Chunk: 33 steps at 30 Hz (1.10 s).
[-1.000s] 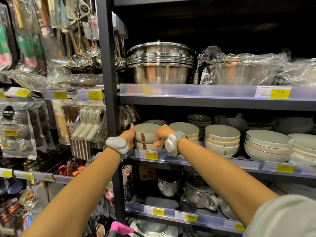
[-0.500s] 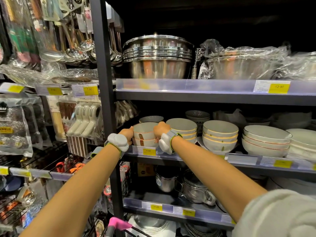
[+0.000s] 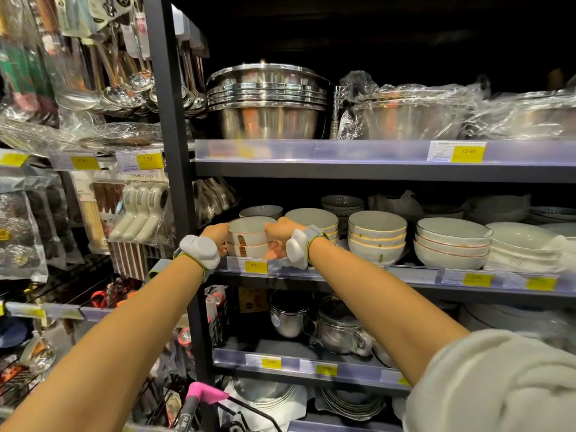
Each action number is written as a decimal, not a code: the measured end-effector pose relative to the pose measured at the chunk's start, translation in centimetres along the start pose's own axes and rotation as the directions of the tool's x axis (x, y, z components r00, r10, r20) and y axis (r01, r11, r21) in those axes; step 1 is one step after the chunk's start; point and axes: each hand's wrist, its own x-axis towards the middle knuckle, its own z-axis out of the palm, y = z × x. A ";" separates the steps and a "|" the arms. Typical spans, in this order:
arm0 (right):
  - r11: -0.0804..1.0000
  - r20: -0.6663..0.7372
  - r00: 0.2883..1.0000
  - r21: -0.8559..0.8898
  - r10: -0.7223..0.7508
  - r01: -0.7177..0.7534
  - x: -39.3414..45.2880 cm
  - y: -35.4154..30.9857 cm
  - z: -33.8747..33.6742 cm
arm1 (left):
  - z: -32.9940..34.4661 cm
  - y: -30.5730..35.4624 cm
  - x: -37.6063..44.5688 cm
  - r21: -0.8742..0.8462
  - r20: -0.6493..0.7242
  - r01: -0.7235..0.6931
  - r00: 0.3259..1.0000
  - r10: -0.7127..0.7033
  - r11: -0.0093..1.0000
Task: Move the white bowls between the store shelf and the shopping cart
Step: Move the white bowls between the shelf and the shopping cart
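Though fingers hidden, left hand (image 3: 215, 236) and right hand (image 3: 280, 233) around bowl stack (image 3: 247, 240).

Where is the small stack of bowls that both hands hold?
Head view: the small bowl stack sits at the middle shelf's left end, between the left hand and right hand.

White bowl (image 3: 249, 229), brown marks; yellow price tags (image 3: 256, 267)

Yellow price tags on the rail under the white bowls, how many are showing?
3. One tag sits below the bowls the hands are holding, and two more sit near the right end; the right wrist may hide another.
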 end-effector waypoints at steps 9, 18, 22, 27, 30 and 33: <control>0.972 0.103 0.994 0.236 -0.042 0.017 -5.6 3.2 -1.6 | 0.5 0.5 -4.5 0.028 0.023 -0.021 1.000 0.020 0.999; 0.956 0.189 0.980 0.292 -0.054 -0.004 -10.4 8.2 -6.3 | 2.6 -1.3 -9.2 -0.013 0.141 0.025 0.990 -0.023 1.000; 0.962 0.172 0.985 0.273 -0.025 -0.024 -11.5 11.4 -8.5 | 4.8 -3.2 -11.1 0.002 0.205 0.078 0.976 -0.077 0.997; 0.964 0.159 0.986 0.249 0.053 -0.092 -13.1 15.5 -10.5 | 8.2 -5.5 -14.3 0.025 0.283 0.134 0.949 -0.136 0.991; 0.963 0.182 0.980 0.237 0.086 -0.129 -14.2 19.6 -11.0 | 10.7 -8.2 -15.5 0.079 0.325 0.184 0.924 -0.200 0.980; 0.961 0.204 0.972 0.223 0.118 -0.164 -15.4 21.3 -11.3 | 12.3 -9.3 -17.0 0.101 0.330 0.209 0.915 -0.231 0.973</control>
